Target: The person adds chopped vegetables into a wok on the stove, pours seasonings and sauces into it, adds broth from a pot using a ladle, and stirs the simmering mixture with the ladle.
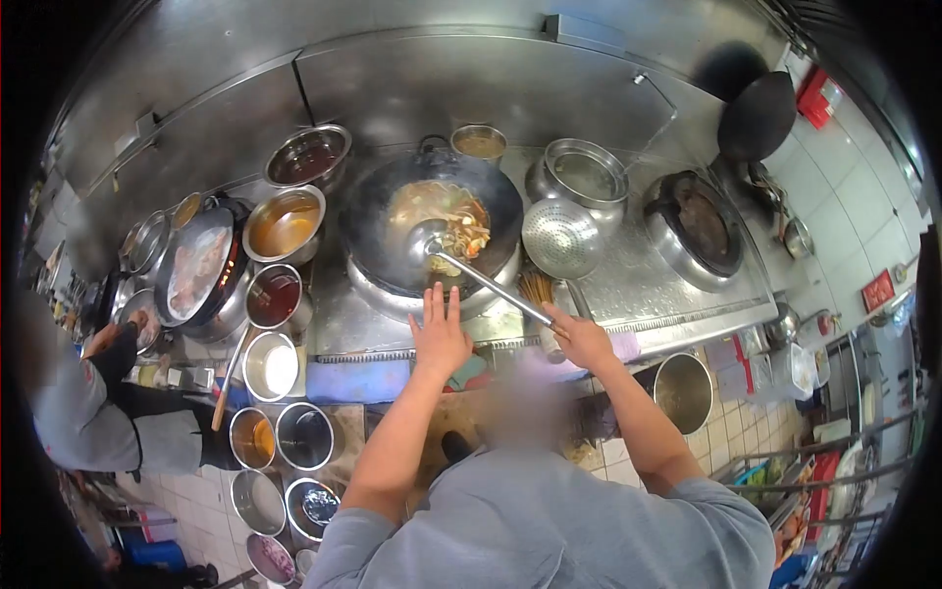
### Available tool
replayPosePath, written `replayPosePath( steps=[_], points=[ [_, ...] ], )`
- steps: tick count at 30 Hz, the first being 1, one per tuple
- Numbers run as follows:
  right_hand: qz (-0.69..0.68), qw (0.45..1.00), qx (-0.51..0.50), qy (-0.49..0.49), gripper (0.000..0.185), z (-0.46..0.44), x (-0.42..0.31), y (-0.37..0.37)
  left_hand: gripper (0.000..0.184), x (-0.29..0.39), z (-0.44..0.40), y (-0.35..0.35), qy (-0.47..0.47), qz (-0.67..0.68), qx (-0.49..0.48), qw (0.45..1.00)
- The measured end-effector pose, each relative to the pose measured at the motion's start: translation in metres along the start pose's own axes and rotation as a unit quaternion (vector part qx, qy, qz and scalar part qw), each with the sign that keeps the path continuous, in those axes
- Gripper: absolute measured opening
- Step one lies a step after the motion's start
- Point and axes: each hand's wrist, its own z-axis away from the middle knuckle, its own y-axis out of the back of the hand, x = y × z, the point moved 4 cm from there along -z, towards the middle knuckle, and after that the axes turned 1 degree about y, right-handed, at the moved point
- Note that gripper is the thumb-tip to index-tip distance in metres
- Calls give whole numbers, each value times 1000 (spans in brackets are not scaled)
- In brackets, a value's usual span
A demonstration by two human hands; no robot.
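A large dark wok (pixel 368 236) on the middle burner holds vegetables in broth (pixel 461 221). My right hand (pixel 581 339) is closed round the handle end of a long metal ladle (pixel 491 285), whose bowl rests in the food at the wok's middle. Fingers spread and pointing forward, my left hand (pixel 441 332) is at the wok's near edge, palm down, with nothing seen in it. Right of the wok lies a round perforated strainer (pixel 562 240), with a bamboo brush (pixel 536 288) just below it.
Metal bowls of sauces, including one of orange liquid (pixel 285 226), stand left of the wok. A lidless pot (pixel 586 175) is behind the strainer. A second wok (pixel 699 226) sits at right. At far left, a co-worker's hand (pixel 101 340) is near another pan (pixel 196 270).
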Motion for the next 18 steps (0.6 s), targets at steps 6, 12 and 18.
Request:
replayPosePath(
  steps=[6, 12, 18],
  points=[
    [-147, 989, -11, -28, 51, 94, -27, 102, 79, -8, 2, 1, -32, 13, 0, 999],
    [-130, 989, -32, -59, 47, 93, -15, 83, 79, -4, -1, 0, -29, 4, 8, 1000],
    [-177, 983, -37, 25, 27, 47, 17, -190, 75, -9, -1, -1, -21, -10, -2, 1000]
  ],
)
